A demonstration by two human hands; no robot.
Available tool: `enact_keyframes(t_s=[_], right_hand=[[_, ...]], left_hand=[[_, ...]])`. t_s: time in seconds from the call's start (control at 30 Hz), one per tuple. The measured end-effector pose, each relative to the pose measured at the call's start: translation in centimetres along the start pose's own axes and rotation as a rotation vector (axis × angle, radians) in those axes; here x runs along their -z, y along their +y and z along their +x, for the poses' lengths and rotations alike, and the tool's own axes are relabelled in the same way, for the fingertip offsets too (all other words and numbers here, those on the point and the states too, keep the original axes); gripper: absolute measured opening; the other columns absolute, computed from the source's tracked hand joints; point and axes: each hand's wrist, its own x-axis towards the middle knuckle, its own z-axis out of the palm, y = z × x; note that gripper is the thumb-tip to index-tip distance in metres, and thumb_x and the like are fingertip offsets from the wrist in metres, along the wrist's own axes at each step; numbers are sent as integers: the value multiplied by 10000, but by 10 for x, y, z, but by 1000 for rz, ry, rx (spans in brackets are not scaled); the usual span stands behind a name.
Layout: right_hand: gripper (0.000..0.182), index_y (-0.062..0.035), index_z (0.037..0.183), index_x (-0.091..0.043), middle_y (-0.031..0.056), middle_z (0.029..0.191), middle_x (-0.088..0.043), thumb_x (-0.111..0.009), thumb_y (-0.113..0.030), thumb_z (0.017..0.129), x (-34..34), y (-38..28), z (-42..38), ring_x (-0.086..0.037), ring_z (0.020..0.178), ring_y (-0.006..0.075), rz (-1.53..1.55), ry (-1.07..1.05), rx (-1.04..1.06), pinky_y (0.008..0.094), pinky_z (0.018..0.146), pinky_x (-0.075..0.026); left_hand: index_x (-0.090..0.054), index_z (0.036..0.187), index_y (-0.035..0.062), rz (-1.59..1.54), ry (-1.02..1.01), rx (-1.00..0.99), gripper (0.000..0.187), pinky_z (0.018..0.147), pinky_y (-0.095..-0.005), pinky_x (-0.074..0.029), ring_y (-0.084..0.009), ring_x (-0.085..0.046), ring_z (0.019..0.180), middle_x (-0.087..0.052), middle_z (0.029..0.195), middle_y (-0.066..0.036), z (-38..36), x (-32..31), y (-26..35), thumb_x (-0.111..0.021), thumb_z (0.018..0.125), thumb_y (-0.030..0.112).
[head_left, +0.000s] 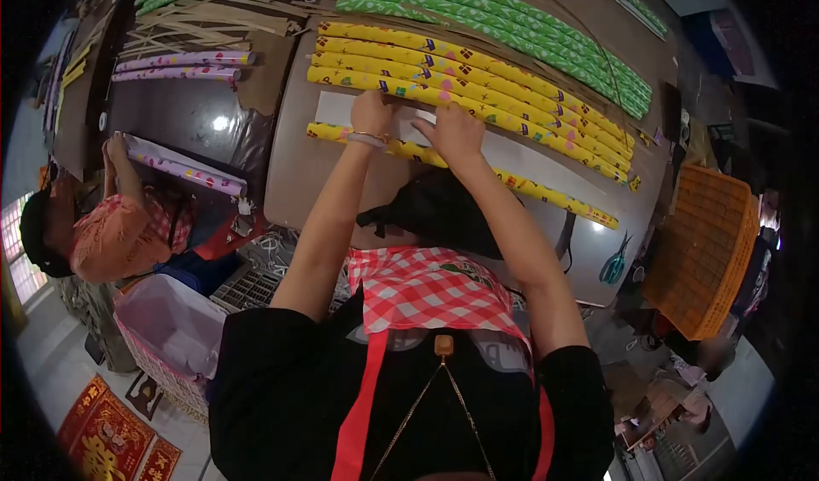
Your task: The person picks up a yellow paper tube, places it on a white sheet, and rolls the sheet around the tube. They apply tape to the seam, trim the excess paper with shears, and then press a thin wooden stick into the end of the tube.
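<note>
My left hand (pixel 372 114) and my right hand (pixel 454 133) reach forward over the table, near each other. Both rest at a yellow patterned roll (pixel 520 126) whose white inner side (pixel 546 159) lies unrolled toward me. The left fingers curl down at the roll's near edge, their tips hidden. On the right, the thumb points left, apart from the fingers at the roll. A narrower yellow roll (pixel 559 197) runs below my wrists, along the near edge of the white sheet. Further yellow rolls (pixel 503 78) lie side by side just beyond.
Green rolls (pixel 512 25) lie at the back. Teal-handled scissors (pixel 614 263) and a black bundle (pixel 444 212) are at the near edge. An orange crate (pixel 704 246) stands right. At left, a person (pixel 119 234) works at purple rolls (pixel 192 174), above a lined basket (pixel 171 319).
</note>
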Motion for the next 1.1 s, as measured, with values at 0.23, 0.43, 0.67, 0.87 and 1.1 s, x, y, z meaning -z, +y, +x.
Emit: enact_keyframes(t_s=[0.23, 0.43, 0.67, 0.87, 1.1], right_hand=[[487, -41, 772, -614, 82, 810, -556, -569, -519, 695, 35, 57, -30, -573, 775, 253, 171, -22, 41, 353, 607, -465], [534, -21, 808, -602, 139, 803, -575, -517, -542, 732, 53, 109, -47, -559, 782, 301, 344, -286, -168, 389, 652, -440], [563, 0, 826, -594, 201, 718, -578, -509, -550, 734, 44, 154, -68, -562, 711, 340, 513, -277, -367, 390, 621, -434], [532, -3, 721, -566, 179, 690, -572, -518, -532, 727, 38, 144, -71, -562, 672, 332, 375, -188, -445, 405, 569, -428], [417, -21, 674, -552, 148, 632, -566, -562, -437, 702, 30, 122, -66, -569, 636, 320, 137, 41, -521, 415, 539, -442]], left_hand=[[-634, 704, 22, -4, -64, 20, 204, 634, -398, -456, -325, -576, 690, -606, 709, -157, -4, 16, 16, -653, 630, 211], [-619, 673, 10, 31, -41, 37, 217, 605, -392, -453, -322, -573, 664, -600, 684, -154, -3, 10, 9, -668, 621, 215], [-611, 660, 3, -1, -45, 6, 244, 579, -391, -446, -325, -569, 628, -591, 640, -151, -2, 7, 3, -685, 610, 230], [-609, 673, -2, -29, -88, 66, 258, 605, -375, -449, -320, -578, 652, -600, 649, -144, -1, 8, 7, -676, 634, 244], [-611, 687, 2, 23, -68, 49, 257, 613, -367, -450, -304, -584, 662, -607, 665, -136, -3, 10, 8, -674, 637, 246]])
